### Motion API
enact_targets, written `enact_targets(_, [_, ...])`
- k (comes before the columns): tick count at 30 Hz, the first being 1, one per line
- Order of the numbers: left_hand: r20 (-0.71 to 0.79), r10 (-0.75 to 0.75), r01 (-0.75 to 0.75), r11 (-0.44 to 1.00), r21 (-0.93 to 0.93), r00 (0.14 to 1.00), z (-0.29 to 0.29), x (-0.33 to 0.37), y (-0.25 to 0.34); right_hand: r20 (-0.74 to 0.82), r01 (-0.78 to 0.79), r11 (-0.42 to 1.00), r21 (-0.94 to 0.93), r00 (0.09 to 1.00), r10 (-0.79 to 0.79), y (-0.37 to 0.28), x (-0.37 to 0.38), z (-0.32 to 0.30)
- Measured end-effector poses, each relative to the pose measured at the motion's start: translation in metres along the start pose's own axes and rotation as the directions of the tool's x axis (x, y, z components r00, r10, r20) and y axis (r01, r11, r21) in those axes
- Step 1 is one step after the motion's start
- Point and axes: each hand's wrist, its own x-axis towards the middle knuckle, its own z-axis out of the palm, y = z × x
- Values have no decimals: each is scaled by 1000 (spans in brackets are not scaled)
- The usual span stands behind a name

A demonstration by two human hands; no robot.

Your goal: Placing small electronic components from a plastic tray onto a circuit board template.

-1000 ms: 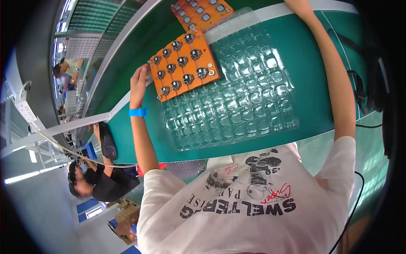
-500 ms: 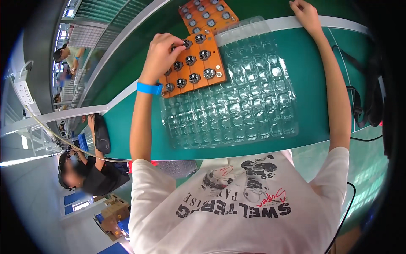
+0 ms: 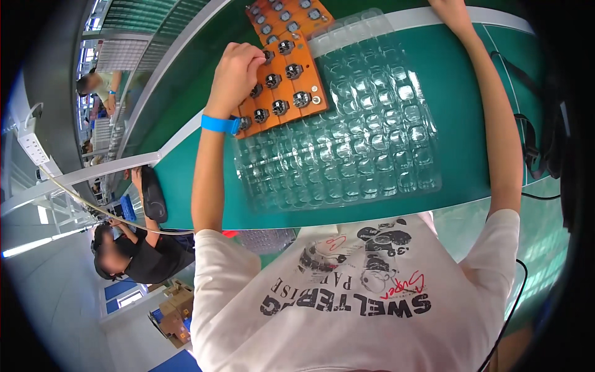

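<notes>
An orange board (image 3: 294, 90) bearing rows of small black round parts lies at a slant over the far left corner of a clear plastic blister tray (image 3: 347, 149). My left hand (image 3: 237, 74), with a blue band at its wrist, reaches over the board's left side. Its fingers are curled, thumb and fingertips pinched at a black round part (image 3: 268, 57) in the far row; the hand hides some parts beneath it. At the far edge of the bench, my right hand (image 3: 452, 12) is cut off by the picture's top, so its fingers are out of sight.
Behind the first board lies a second orange board (image 3: 304, 26) with similar parts. A black pouch (image 3: 152, 195) rests at the bench's left end, near a seated person in dark clothes (image 3: 155, 257). Black straps (image 3: 534, 146) lie on the right. A white rail runs along the far side.
My left fingers have closed in and drawn slightly left at the far-row part. My right hand has gone farther up, its fingers leaving the picture. The whole view has shifted slightly.
</notes>
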Motion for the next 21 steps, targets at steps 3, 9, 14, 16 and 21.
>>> enact_targets(3, [51, -15, 13, 999, 43, 999, -2, 6, 3, 10, 0, 1000, 10, 1000, 0, -4, 1, -2])
enact_targets(9, [175, -34, 39, 999, -28, 984, -5, 11, -7, 3, -62, 997, -48, 998, 62, -9, -5, -10])
enact_targets(14, [-43, -225, 212, 957, -198, 973, -28, -13, -32, 20, -47, 998, 43, 999, 46, -10, -2, -2])
enact_targets(16, [-49, -312, 298, 935, -194, 949, -31, -29, -49, -4, -29, 999, 33, 1000, 29, -7, -4, -3])
enact_targets(21, [174, -575, 576, 652, -493, 799, -7, -71, -69, -3, -15, 999, -29, 1000, 15, -2, -1, -3])
